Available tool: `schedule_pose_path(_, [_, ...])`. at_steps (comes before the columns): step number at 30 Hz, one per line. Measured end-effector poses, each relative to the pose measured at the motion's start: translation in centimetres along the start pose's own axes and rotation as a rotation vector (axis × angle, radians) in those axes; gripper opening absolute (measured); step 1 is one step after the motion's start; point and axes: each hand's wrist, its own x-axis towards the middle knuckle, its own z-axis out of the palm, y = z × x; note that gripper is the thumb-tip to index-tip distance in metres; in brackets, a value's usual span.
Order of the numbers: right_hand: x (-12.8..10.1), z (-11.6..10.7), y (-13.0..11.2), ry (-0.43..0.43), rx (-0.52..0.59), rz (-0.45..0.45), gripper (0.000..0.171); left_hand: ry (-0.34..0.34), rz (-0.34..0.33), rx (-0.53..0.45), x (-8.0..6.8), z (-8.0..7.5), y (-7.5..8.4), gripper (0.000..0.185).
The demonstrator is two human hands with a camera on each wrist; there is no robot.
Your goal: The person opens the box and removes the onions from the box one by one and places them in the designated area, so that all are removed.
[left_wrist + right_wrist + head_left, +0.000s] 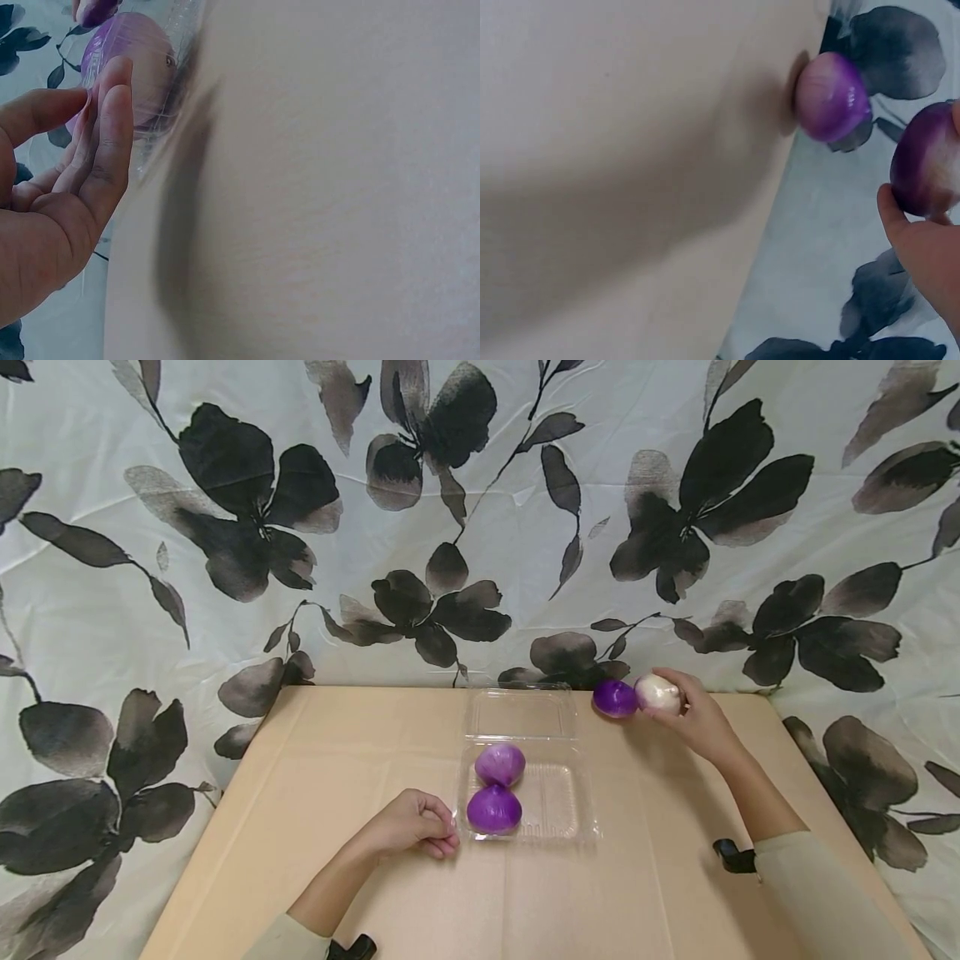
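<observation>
tan table (300, 860); floral cloth (225, 527) behind | right grip (693, 714) clamps onion (658, 693); left grip (412, 822) loosely curled, empty

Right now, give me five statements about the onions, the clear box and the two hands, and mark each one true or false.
1. Two purple onions lie in the clear plastic box. True: the near onion and the far onion.
2. The box lid is closed. False: it stands open, folded back.
3. The right hand holds an onion at the table's far edge. True.
4. The left hand grips an onion. False: it rests on the table beside the box, holding nothing.
5. Another purple onion lies on the table beside the held one. True.
</observation>
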Motion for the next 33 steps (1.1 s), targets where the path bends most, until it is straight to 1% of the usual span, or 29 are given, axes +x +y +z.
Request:
schedule_pose_path(3, [0.4, -0.2, 1.0, 0.045, -0.024, 0.009, 0.066, -0.001, 0.001, 0.008, 0.1, 0.1, 0.0, 0.014])
schedule_pose_path(7, [0.8, -0.4, 2.3, 0.079, -0.035, 0.027, 0.068, 0.002, 0.000, 0.008, 0.2, 0.1, 0.0, 0.015])
schedule_pose_path(13, [1.5, -0.5, 3.7, 0.098, -0.063, 0.102, 0.071, 0.000, -0.004, 0.006, 0.2, 0.1, 0.1, 0.015])
schedule_pose_path(18, [2.2, -0.5, 4.9, 0.109, -0.049, 0.134, 0.073, 0.004, -0.004, 0.010, 0.1, 0.1, 0.2, 0.014])
schedule_pose_path(21, [2.5, -0.3, 5.8, 0.109, -0.048, 0.161, 0.074, -0.001, -0.003, 0.009, 0.1, 0.2, 0.1, 0.014])
schedule_pose_path(25, [2.6, 0.4, 6.9, 0.093, -0.059, 0.243, 0.076, 0.001, 0.000, 0.013, 0.1, 0.2, 0.1, 0.015])
schedule_pose_path(29, [2.4, 1.2, 7.3, 0.059, -0.050, 0.338, 0.084, 0.008, 0.001, 0.014, 0.0, 0.1, 0.1, 0.015])
schedule_pose_path(33, [2.3, 1.7, 7.3, 0.040, -0.062, 0.384, 0.085, 0.007, 0.002, 0.015, 0.0, 0.0, 0.2, 0.014])
